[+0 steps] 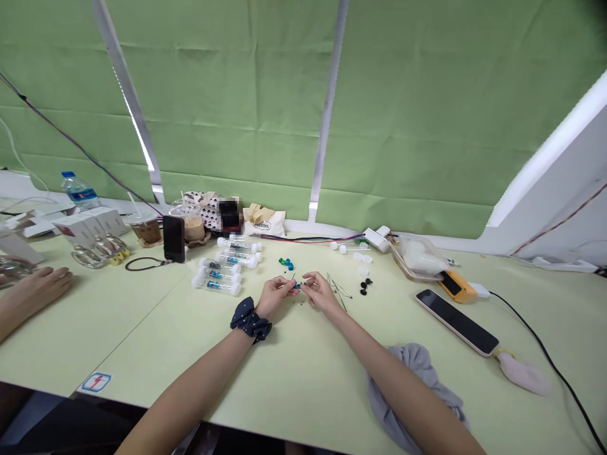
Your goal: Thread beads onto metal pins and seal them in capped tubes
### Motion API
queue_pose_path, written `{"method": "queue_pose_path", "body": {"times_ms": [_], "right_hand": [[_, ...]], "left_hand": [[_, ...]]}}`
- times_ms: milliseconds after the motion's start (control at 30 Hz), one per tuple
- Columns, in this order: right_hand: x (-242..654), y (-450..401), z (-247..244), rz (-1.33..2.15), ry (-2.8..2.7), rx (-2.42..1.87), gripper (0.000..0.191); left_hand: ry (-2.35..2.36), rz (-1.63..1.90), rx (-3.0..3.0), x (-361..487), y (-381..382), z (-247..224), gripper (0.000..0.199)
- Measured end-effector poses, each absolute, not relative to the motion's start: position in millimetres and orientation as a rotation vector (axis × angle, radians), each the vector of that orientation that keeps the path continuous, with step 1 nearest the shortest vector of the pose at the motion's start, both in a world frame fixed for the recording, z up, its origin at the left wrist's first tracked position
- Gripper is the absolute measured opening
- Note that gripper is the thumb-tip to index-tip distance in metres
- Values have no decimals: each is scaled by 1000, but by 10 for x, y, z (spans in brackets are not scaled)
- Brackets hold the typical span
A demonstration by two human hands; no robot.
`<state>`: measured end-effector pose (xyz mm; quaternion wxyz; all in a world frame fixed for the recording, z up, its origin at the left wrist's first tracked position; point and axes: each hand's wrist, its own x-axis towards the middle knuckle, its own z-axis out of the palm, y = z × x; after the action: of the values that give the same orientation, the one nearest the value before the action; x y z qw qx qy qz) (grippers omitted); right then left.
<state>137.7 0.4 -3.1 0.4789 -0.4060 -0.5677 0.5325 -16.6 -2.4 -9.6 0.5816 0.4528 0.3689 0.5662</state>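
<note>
Close together over the table, my left hand (274,298) and my right hand (320,293) meet at a small blue piece (297,286). The left fingers pinch it, and a thin pin-like bit sticks up beside them. Right fingertips are closed at its other end; their exact grip is too small to make out. Blue balls (290,266) and green balls (282,261) lie just beyond. Thin metal rods (337,289) rest beside my right hand, with black caps (363,288) farther right. Clear tubes with white ends (218,276) lie in groups to the left.
A phone (458,321), a yellow device (456,285) and a grey cloth (417,379) are on the right. Another phone (173,239) stands at left near drink cups (145,229). Another person's hand (45,287) rests far left. A black cable (535,335) crosses the right side.
</note>
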Motion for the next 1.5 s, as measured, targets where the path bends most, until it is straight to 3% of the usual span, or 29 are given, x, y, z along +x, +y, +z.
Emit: {"method": "queue_pose_path", "body": {"times_ms": [733,1500], "right_hand": [[1426,50,-52,1317,-1474,-998,32],[1410,12,-23,1334,-1466,-1017,40]], "left_hand": [[819,1269,1115,-143,-59,-90,28],[840,1270,1119,-159,-45,-98,29]]}}
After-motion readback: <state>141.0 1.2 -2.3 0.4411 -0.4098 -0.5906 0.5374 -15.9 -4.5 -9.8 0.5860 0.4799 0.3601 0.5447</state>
